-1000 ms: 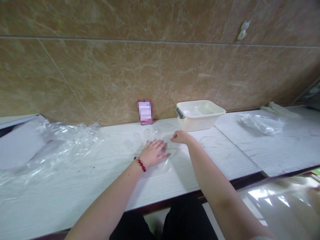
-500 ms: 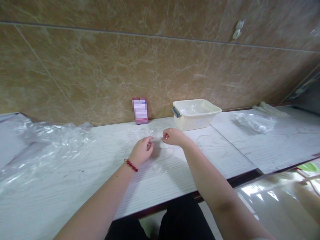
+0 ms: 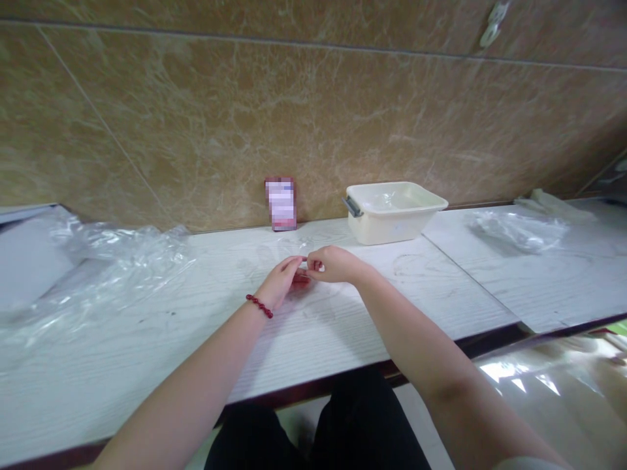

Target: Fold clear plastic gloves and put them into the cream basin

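Note:
My left hand (image 3: pixel 284 279), with a red bead bracelet (image 3: pixel 259 306) at the wrist, and my right hand (image 3: pixel 333 264) meet fingertip to fingertip above the white table (image 3: pixel 147 352). Both pinch the edge of a thin clear plastic bag (image 3: pixel 313 297) that lies flat on the table in front of them. The bag is almost see-through, so its outline is hard to make out.
A cream plastic tub (image 3: pixel 394 212) stands against the brown tiled wall, right of a small blurred card (image 3: pixel 281 203). Crumpled clear plastic sheeting (image 3: pixel 98 267) covers the table's left end. Another clear bag (image 3: pixel 519 230) lies on the right table section. Shiny plastic (image 3: pixel 548 391) sits below right.
My left hand lay flat on the bag a second ago; it has since curled and risen to pinch the bag's edge. My right hand moved left to meet it.

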Available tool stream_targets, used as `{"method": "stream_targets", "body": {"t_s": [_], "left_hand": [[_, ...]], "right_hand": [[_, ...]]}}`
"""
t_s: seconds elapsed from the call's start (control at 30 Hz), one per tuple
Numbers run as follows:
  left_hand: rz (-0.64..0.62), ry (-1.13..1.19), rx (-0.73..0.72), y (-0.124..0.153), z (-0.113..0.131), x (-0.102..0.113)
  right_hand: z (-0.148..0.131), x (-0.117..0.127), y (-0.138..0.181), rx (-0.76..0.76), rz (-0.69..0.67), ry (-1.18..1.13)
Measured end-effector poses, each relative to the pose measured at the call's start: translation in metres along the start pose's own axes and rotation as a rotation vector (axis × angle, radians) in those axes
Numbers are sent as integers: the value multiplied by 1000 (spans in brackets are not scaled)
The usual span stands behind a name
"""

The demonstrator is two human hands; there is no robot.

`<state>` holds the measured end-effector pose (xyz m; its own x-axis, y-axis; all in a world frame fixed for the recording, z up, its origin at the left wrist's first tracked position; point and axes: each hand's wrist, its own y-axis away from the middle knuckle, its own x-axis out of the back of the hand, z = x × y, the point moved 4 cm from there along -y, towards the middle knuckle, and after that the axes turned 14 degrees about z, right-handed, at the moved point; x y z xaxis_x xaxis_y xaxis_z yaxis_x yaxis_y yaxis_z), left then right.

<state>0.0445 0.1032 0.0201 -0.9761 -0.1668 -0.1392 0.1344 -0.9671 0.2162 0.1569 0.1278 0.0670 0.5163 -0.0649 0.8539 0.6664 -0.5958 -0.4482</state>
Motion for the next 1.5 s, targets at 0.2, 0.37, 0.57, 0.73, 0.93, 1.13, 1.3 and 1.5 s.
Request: {"method": "stream_targets", "body": {"t_s": [0.2, 0.37, 0.57, 0.73, 0.93, 1.13, 1.3, 1.5], "left_hand": [[-47, 90, 78, 0, -2, -2], [-16, 73, 91, -4, -4, 1], [-6, -20, 57, -3, -5, 3], [100, -187, -18, -4, -4, 9], [118, -521, -152, -6, -6, 16], [105, -851, -303, -3, 1, 17], [99, -940, -321, 0, 3, 15], [146, -1060, -458, -2, 8, 16]], "right_hand": [[-4, 0, 1, 23, -32, -6], [-4, 1, 0, 17, -77, -12], [0, 0, -1, 22, -100, -59], [16, 11, 0, -74, -5, -8], [31, 11, 4, -62, -42, 42], [34, 2, 8, -129, -226, 30], [34, 1, 10, -165, -287, 11], [38, -1, 10, -175, -283, -4]]}}
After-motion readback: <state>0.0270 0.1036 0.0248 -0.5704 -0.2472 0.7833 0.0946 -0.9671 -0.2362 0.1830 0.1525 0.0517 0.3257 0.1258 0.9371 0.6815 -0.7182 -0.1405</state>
